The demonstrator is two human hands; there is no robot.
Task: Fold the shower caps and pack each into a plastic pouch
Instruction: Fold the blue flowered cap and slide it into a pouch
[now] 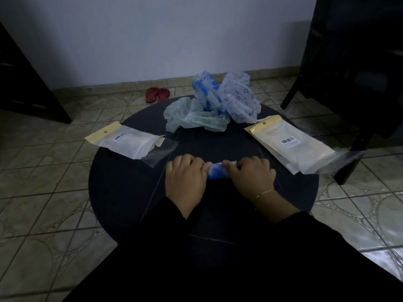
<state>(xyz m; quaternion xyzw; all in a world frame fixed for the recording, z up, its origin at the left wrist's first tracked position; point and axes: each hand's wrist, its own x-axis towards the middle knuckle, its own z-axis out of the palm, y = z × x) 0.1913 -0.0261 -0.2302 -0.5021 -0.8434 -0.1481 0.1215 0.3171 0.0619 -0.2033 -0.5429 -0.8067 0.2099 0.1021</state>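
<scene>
A blue-and-white shower cap (216, 172), folded into a narrow strip, lies on the dark round table (130, 192) near its middle. My left hand (186, 177) presses its left end and my right hand (250, 175) presses its right end, fingers curled over it. At the far side sits a heap of loose caps: a pale green one (192, 118), a blue-patterned one (206, 90) and a white one with purple print (237, 97). A plastic pouch (130, 141) with a yellow header lies at the left. A stack of pouches (292, 144) lies at the right.
Red sandals (157, 94) rest on the tiled floor by the wall. A dark chair (349, 83) stands at the right, close to the table. Dark furniture (26, 83) stands at the left.
</scene>
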